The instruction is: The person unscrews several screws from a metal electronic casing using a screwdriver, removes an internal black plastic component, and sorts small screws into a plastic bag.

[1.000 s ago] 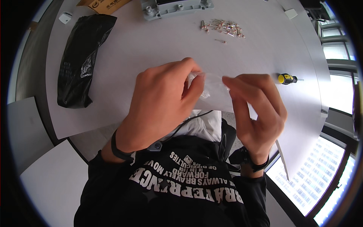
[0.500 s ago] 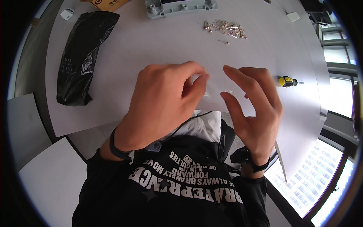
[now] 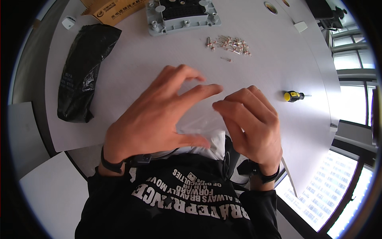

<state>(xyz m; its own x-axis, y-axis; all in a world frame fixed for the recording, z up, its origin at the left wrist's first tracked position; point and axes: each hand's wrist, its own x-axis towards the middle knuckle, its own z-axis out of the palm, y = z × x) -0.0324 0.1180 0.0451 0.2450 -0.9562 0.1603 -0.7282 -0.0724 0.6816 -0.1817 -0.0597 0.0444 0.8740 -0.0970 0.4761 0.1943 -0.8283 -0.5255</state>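
My left hand is open above the near part of the table, fingers spread and thumb held apart. Beside it, my right hand is closed, its thumb and forefinger pressed together in a pinch. A faint piece of clear plastic shows between the hands, near the table's front edge. It seems to hang from the right fingertips, though its outline is hard to make out. Farther off lies a loose pile of small metal screws, with a single screw apart from it on the near side.
At the back stands a grey housing with a black centre. A cardboard box is to its left. A black plastic bag lies along the table's left side. On the right is a yellow and black screwdriver.
My left hand has gone from a pinch to spread fingers. The right hand has closed from open into a pinch. The view has shifted, showing more of the housing and box.
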